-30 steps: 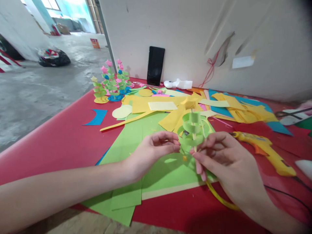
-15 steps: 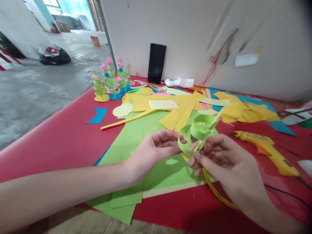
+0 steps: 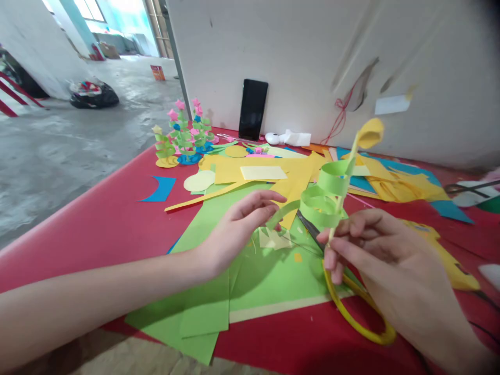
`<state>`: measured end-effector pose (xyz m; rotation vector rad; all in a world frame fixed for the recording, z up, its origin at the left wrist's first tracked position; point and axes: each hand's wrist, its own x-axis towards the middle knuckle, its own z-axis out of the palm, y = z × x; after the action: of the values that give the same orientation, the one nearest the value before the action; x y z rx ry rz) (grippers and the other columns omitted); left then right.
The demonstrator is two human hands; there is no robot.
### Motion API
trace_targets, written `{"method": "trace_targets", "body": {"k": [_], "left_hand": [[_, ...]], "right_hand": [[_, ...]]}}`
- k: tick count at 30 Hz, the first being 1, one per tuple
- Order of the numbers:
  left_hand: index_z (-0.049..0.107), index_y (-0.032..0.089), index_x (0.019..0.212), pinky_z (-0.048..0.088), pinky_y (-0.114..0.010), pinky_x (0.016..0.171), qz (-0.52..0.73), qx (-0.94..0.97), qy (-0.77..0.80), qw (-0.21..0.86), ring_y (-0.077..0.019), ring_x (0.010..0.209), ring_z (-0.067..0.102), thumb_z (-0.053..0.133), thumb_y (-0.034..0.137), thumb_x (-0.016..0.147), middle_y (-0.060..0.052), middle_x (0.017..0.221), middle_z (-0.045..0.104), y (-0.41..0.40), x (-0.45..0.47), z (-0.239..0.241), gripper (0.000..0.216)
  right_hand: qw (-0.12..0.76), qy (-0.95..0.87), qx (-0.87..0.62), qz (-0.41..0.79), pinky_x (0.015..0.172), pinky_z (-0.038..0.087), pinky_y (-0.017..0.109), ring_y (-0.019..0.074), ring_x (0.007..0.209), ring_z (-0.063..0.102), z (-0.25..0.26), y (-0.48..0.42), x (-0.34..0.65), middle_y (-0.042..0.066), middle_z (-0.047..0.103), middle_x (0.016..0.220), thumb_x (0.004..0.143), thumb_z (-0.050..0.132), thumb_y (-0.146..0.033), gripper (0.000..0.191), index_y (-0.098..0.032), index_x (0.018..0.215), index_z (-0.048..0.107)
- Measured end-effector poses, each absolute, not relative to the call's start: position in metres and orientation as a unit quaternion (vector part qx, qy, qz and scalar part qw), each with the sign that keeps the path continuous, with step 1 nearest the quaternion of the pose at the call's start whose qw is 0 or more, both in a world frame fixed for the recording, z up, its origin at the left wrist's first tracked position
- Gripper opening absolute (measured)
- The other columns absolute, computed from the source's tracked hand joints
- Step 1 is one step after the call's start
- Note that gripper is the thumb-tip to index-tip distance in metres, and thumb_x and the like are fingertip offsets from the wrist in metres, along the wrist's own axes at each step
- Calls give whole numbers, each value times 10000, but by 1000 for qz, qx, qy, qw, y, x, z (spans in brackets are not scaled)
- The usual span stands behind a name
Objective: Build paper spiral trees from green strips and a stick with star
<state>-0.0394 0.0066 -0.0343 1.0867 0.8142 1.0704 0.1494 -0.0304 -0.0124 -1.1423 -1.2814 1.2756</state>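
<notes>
My right hand (image 3: 377,255) pinches the lower part of a thin pale paper stem (image 3: 342,190), held nearly upright and leaning right. At its tip sits a yellow paper piece (image 3: 370,133), curled round. A light green paper strip (image 3: 288,210) winds in loops along the stem. Its loose end reaches left to my left hand (image 3: 248,219), whose fingers are closed on it. Scissors (image 3: 311,230) with yellow handles lie below, partly behind my right hand. Green paper sheets (image 3: 269,281) are spread under both hands.
Finished paper trees (image 3: 183,136) with stars stand at the back left. A black phone (image 3: 253,109) leans on the white wall. Yellow paper pieces (image 3: 224,169) cover the middle; a yellow glue gun (image 3: 449,260) lies right, partly hidden. The red table's edge (image 3: 89,192) runs along the left.
The stem has swung more upright, lifting the yellow piece. The green loops have spread upward along it, and the strip's end now stretches left to my left hand. More of the scissors shows.
</notes>
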Motion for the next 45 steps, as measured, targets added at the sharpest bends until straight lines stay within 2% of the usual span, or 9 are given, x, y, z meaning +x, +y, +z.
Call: {"method": "trace_targets", "body": {"k": [4, 8, 12, 15, 19, 26, 29, 35, 45], "left_hand": [[590, 224, 940, 417, -233, 735, 477, 517, 309, 640, -104, 737, 567, 522, 193, 848, 21, 726, 594, 3, -40, -31, 119], [589, 218, 930, 436, -193, 690, 483, 536, 298, 625, -84, 729, 579, 577, 183, 820, 31, 736, 584, -1, -40, -27, 116], [592, 170, 799, 432, -187, 647, 466, 532, 315, 634, -77, 683, 554, 623, 219, 782, 25, 714, 583, -1, -39, -25, 60], [566, 150, 738, 426, -193, 643, 453, 534, 323, 637, -77, 678, 535, 667, 209, 738, 22, 706, 575, -2, -38, -27, 117], [515, 151, 761, 437, -201, 649, 450, 532, 303, 650, -79, 681, 534, 718, 159, 675, 29, 698, 553, -3, -37, -30, 220], [481, 149, 744, 435, -174, 643, 453, 524, 303, 655, -51, 665, 512, 732, 154, 655, 55, 680, 516, -5, -33, -35, 267], [469, 153, 759, 433, -174, 631, 438, 507, 309, 675, -48, 660, 514, 733, 160, 652, 62, 677, 516, -6, -33, -36, 285], [478, 154, 733, 450, -175, 658, 433, 496, 283, 697, -38, 678, 555, 707, 136, 672, 64, 722, 585, -9, -33, -40, 239], [504, 157, 744, 444, -175, 664, 425, 506, 311, 683, -40, 682, 539, 711, 129, 663, 67, 720, 597, -11, -32, -39, 225]], "right_hand": [[477, -512, -446, 558, 468, 523, 173, 93, 534, 618, -12, -30, 151, -34, 637, 710, 764, 652, -186, 160, -225, 758, 497], [472, -481, -436, 597, 447, 512, 162, 84, 521, 605, -11, -29, 148, -49, 601, 661, 769, 643, -185, 140, -221, 747, 509], [477, -442, -420, 633, 426, 511, 156, 74, 505, 596, -12, -29, 144, -54, 578, 684, 740, 663, -155, 148, -210, 736, 525], [473, -412, -405, 665, 417, 505, 148, 63, 489, 589, -13, -30, 142, -65, 564, 684, 728, 666, -134, 155, -203, 721, 528], [464, -385, -397, 692, 401, 499, 152, 65, 471, 591, -14, -32, 138, -80, 558, 673, 724, 668, -139, 162, -207, 714, 521], [429, -417, -407, 690, 385, 491, 156, 76, 452, 594, -21, -32, 140, -53, 622, 678, 752, 651, -163, 164, -213, 754, 495], [425, -434, -401, 686, 428, 507, 148, 72, 482, 609, -24, -34, 140, -62, 619, 650, 752, 653, -146, 170, -213, 756, 497], [431, -432, -404, 681, 430, 534, 185, 92, 486, 621, -26, -39, 136, -71, 615, 628, 731, 674, -147, 200, -220, 734, 489], [428, -448, -424, 660, 475, 543, 180, 90, 515, 632, -24, -41, 136, -48, 631, 630, 753, 650, -168, 200, -200, 701, 460]]}}
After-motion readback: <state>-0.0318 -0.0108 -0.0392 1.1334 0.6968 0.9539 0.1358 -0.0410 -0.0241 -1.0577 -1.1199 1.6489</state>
